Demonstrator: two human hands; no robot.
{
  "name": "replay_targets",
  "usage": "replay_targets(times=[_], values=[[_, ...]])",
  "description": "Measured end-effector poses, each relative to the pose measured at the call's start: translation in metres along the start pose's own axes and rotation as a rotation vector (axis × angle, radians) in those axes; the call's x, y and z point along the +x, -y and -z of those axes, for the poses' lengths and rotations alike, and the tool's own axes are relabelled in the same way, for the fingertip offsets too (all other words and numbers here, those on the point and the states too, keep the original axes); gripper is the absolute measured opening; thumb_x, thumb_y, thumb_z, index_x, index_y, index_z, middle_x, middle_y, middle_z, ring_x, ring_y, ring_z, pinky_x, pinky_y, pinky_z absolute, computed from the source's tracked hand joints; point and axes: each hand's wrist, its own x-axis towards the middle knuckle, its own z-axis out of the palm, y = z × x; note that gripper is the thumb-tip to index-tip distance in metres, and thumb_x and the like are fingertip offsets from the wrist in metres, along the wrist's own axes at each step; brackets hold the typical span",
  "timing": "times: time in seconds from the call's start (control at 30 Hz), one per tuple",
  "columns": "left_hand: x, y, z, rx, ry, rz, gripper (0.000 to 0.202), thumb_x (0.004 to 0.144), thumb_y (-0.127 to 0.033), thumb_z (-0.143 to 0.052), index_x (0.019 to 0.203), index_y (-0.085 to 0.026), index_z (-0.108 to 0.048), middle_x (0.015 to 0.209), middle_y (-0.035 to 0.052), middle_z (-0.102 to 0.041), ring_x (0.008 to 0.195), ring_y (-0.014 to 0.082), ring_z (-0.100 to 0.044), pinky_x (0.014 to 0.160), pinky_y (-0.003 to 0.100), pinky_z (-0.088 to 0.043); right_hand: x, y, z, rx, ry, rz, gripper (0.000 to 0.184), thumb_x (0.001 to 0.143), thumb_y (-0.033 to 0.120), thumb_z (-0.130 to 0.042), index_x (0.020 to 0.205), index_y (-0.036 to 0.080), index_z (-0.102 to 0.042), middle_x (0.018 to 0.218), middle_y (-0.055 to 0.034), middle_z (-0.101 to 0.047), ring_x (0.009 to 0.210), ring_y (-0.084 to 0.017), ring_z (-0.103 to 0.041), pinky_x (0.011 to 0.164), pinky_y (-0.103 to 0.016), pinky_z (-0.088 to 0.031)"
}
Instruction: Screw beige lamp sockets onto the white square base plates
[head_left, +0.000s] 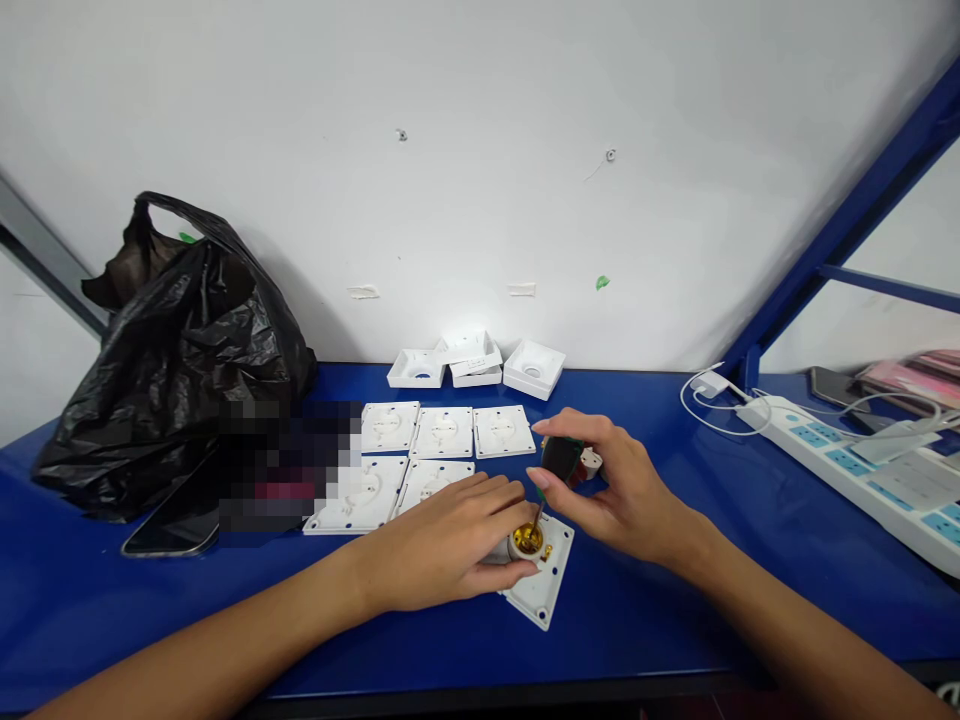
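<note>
My left hand (450, 535) presses down on a white lamp holder (526, 542) with a brass inner socket, seated on a white square base plate (541, 585) on the blue table (675, 600). Just above it, my right hand (622, 490) grips the dark handle of a small screwdriver (562, 460) held upright. The thin shaft points down into the brass socket. A small white and red part (592, 461) sits right behind the fingers of my right hand.
Several white square plates (442, 432) lie in rows behind my hands, with white box shells (534, 368) by the wall. A black plastic bag (172, 350) and a phone (169, 520) occupy the left. A power strip (862, 470) with cables lies right.
</note>
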Motion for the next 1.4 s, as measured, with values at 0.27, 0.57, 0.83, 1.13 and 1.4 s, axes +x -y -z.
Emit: replay_targets(times=[0.27,0.57,0.83,1.13,1.4], values=[[-0.0001,-0.0002,0.0008,0.008,0.028,0.006,0.028,0.112,-0.043,-0.058,0.127,-0.02,-0.063,0.11,0.008,-0.068,0.096,0.0271,-0.064,0.093,0.041,-0.053,0.0011,-0.0017,-0.001,0.017,0.013,-0.005,0.035,0.101,0.021,-0.069,0.133,0.025,-0.054,0.093,0.0027,-0.068,0.065,-0.011,-0.061,0.058,-0.027,-0.049],[-0.0011,-0.0002,0.0006,0.016,0.017,-0.003,0.027,0.111,-0.042,-0.06,0.125,-0.02,-0.064,0.108,0.0071,-0.068,0.093,0.0261,-0.063,0.088,0.038,-0.053,-0.0005,-0.0003,0.001,0.018,0.032,-0.028,0.035,0.102,0.022,-0.069,0.133,0.026,-0.054,0.09,0.0037,-0.067,0.065,-0.011,-0.059,0.058,-0.028,-0.047],[-0.001,-0.0007,0.0002,0.032,0.016,-0.006,0.026,0.111,-0.041,-0.061,0.125,-0.019,-0.064,0.108,0.0074,-0.068,0.093,0.0263,-0.063,0.088,0.038,-0.052,-0.0003,0.0005,0.0017,0.022,0.042,-0.028,0.035,0.102,0.023,-0.069,0.134,0.026,-0.053,0.088,0.0046,-0.065,0.065,-0.011,-0.06,0.059,-0.028,-0.047],[0.0003,-0.0005,-0.0008,0.05,-0.01,-0.018,0.026,0.111,-0.042,-0.06,0.122,-0.019,-0.065,0.106,0.007,-0.068,0.091,0.026,-0.063,0.085,0.037,-0.052,0.001,0.002,0.003,0.003,0.063,-0.034,0.034,0.103,0.023,-0.067,0.134,0.026,-0.053,0.083,0.0057,-0.062,0.065,-0.012,-0.059,0.058,-0.028,-0.046],[-0.0012,-0.0014,0.0001,0.059,0.003,-0.014,0.026,0.11,-0.041,-0.062,0.123,-0.018,-0.064,0.107,0.0071,-0.068,0.093,0.0265,-0.063,0.088,0.038,-0.052,-0.0001,0.0011,0.0038,-0.024,0.08,-0.042,0.033,0.104,0.025,-0.066,0.134,0.026,-0.053,0.084,0.0046,-0.063,0.066,-0.012,-0.061,0.059,-0.028,-0.046]])
